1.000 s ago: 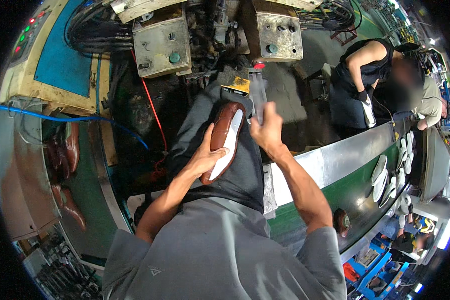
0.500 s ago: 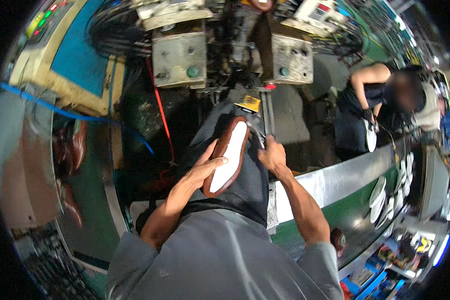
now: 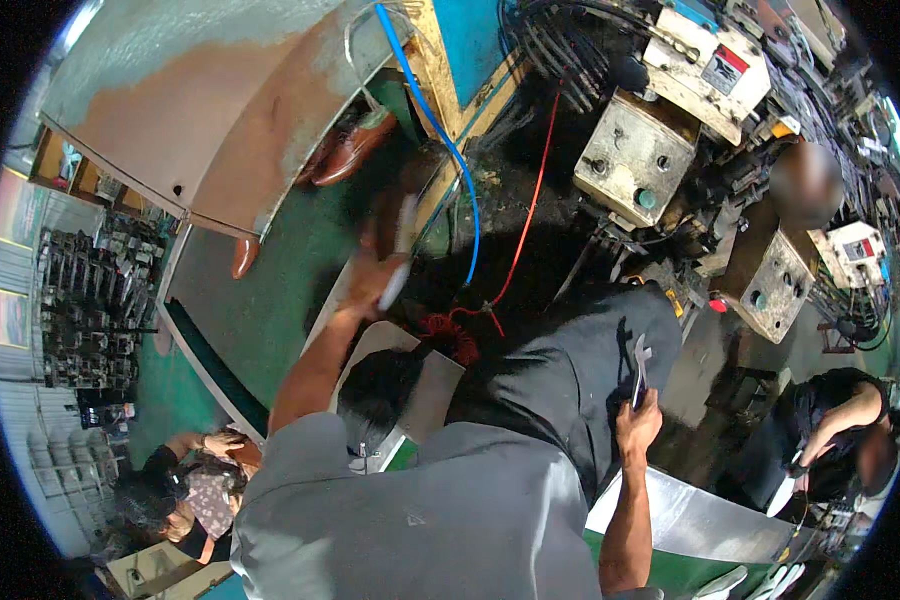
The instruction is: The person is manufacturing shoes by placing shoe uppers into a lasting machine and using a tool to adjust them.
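My left hand (image 3: 370, 282) reaches out to the left, over the edge of the green belt. It grips a brown shoe (image 3: 378, 225) with a white sole; both are smeared by motion, so the exact finger placement is unclear. In my right hand (image 3: 638, 428) is a pair of metal pincers (image 3: 640, 368), held by the handles with the jaws pointing away from me, above my dark-trousered leg. More brown shoes (image 3: 355, 148) rest on the green belt (image 3: 295, 270) under a grey and brown hood.
The hood (image 3: 210, 120) overhangs the belt at upper left. A blue hose (image 3: 460, 165) and a red hose (image 3: 535, 200) hang ahead. Machine control boxes (image 3: 635, 160) stand at upper right. Co-workers sit at lower left (image 3: 185, 490) and at right (image 3: 820, 440). White soles lie at lower right.
My left hand has carried the shoe from over my lap out to the left belt. The view has turned left. My right hand still holds the pincers.
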`<state>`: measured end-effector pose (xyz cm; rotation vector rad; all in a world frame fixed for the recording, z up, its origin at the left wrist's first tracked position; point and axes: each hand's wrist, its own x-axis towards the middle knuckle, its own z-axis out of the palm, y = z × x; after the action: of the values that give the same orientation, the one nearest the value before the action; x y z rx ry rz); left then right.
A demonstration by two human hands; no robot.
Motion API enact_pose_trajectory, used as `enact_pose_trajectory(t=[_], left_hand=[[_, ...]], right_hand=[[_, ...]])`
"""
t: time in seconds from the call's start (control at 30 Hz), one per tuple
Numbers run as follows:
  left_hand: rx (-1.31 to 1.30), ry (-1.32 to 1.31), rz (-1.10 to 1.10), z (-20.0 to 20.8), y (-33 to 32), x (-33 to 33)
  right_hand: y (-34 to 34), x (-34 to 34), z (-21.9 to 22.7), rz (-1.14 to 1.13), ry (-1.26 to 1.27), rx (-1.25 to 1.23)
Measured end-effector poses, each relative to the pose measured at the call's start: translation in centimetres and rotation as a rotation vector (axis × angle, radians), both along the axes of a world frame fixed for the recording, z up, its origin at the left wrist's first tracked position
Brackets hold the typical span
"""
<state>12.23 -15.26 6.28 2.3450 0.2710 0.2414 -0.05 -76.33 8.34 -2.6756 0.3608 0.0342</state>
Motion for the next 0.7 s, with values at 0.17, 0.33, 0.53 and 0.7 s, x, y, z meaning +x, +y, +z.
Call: enact_pose_trajectory(t=[0.17,0.33,0.53,0.7], left_hand=[[0.928,0.399,0.126,-1.0,8.2,-5.5],[0.855,0.203,-0.158,-5.7,15.7,-9.4],[0.807,-0.058,-0.379,-7.1,19.2,-3.1],[1.176,-0.147,-0.290,-6.9,7.7,9.7]], right_hand=[[-1.4,-1.3,0.0,-0.143,-0.007,-0.004],[0.5,0.3,1.1,-0.093,0.095,0.003],[1.9,1.0,0.7,-0.317,0.086,0.135],[2.3,1.9,1.9,-0.370,0.025,0.250]])
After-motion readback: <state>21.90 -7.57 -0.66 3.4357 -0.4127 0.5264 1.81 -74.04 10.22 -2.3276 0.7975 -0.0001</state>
